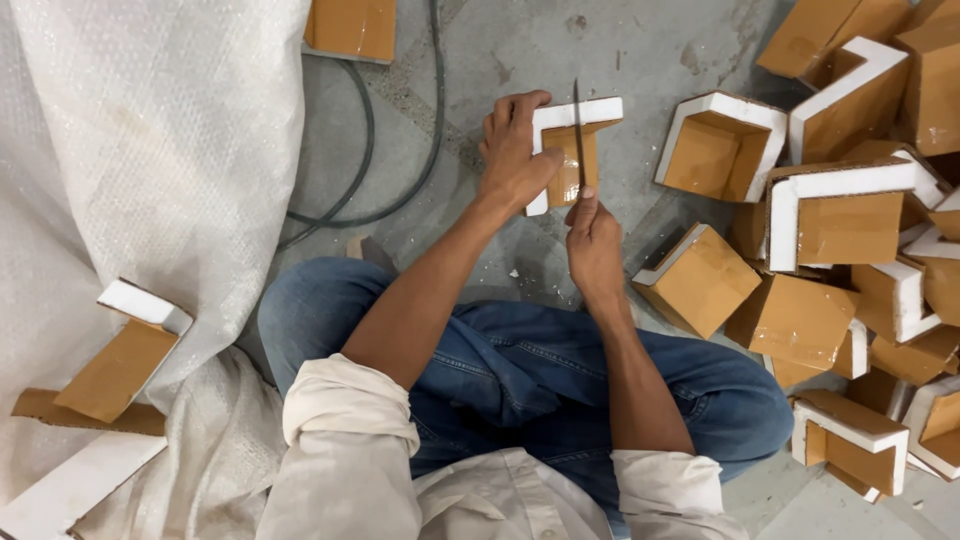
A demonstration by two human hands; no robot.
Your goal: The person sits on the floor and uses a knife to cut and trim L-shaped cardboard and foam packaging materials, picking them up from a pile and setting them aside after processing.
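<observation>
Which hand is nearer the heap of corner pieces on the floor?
Right hand, holding the blade, sits beside the heap of corner pieces. Left hand is farther, gripping the corner piece.

Left hand (512,158) grips foam corner piece (572,140); right hand (594,240) holds thin blade (578,130) against it.

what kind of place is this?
Likely a packaging workshop floor. A person sits on bare concrete, left hand holding a foam-and-cardboard corner piece, right hand working a thin blade; similar pieces pile alongside.
</observation>
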